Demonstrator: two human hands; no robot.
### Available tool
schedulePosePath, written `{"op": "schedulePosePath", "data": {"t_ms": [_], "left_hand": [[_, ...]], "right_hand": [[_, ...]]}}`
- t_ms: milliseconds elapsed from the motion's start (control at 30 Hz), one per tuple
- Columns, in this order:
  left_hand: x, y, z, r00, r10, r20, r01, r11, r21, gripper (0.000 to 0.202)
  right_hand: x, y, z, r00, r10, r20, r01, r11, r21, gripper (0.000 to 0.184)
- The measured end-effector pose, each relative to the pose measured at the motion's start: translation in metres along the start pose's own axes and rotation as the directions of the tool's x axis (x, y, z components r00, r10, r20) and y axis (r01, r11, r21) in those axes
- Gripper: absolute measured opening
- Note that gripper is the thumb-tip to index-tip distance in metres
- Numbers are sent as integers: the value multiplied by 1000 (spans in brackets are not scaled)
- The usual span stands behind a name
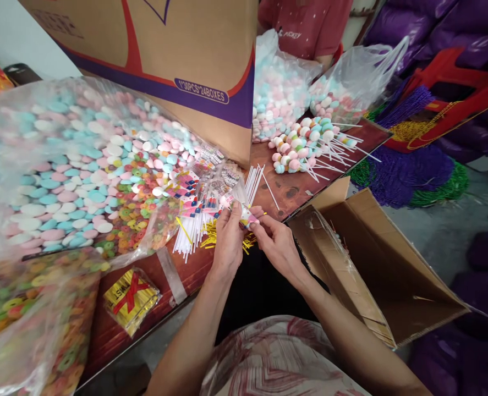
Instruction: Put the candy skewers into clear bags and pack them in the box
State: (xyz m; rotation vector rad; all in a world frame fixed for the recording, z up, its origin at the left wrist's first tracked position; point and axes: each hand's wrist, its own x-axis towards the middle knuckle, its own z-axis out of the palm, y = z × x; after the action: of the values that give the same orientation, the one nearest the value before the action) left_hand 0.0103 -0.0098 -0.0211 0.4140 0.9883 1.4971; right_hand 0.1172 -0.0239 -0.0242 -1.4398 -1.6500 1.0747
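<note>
In front of my body, my left hand (229,240) pinches a small printed candy wrapper (248,218), pink and white, between thumb and fingers. The fingertips of my right hand (277,242) close on its other end. What is inside the wrapper is hard to make out. Just left of my hands lie more printed wrappers (186,190) and a bundle of white sticks (192,231). Gold twist ties (211,235) are scattered below and behind my left hand. Further white sticks (253,184) rest on the table beyond my fingers.
Marshmallow candies (66,203) and ring gummies (132,220) spread from open plastic on the left. Twist ties in a packet (131,300) lie at the table edge. Candy skewers (305,143) are piled at right. An open carton (376,269) stands below; a large box (165,60) blocks the back.
</note>
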Motion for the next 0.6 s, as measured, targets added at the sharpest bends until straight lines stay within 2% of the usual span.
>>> {"op": "schedulePosePath", "data": {"t_ms": [200, 267, 367, 467, 600], "left_hand": [[4, 2, -5, 993, -108, 39, 109, 994, -22, 30], [5, 4, -6, 983, -172, 61, 173, 985, -17, 32], [5, 8, -7, 972, -222, 73, 223, 975, -6, 35], [4, 8, -7, 986, -164, 29, 164, 986, -22, 29], [3, 6, -7, 998, -60, -17, 59, 997, -53, 26]], "right_hand": [[2, 1, 4, 995, -18, -101, -6, 974, -226, 36], [2, 2, 2, 996, -19, -84, 3, 984, -180, 33], [3, 7, -4, 1000, -20, 3, 20, 1000, -5, 34], [3, 11, -12, 997, -53, 49, 51, 998, 43, 33], [-1, 8, -17, 998, -69, -4, 68, 993, -91, 32]]}}
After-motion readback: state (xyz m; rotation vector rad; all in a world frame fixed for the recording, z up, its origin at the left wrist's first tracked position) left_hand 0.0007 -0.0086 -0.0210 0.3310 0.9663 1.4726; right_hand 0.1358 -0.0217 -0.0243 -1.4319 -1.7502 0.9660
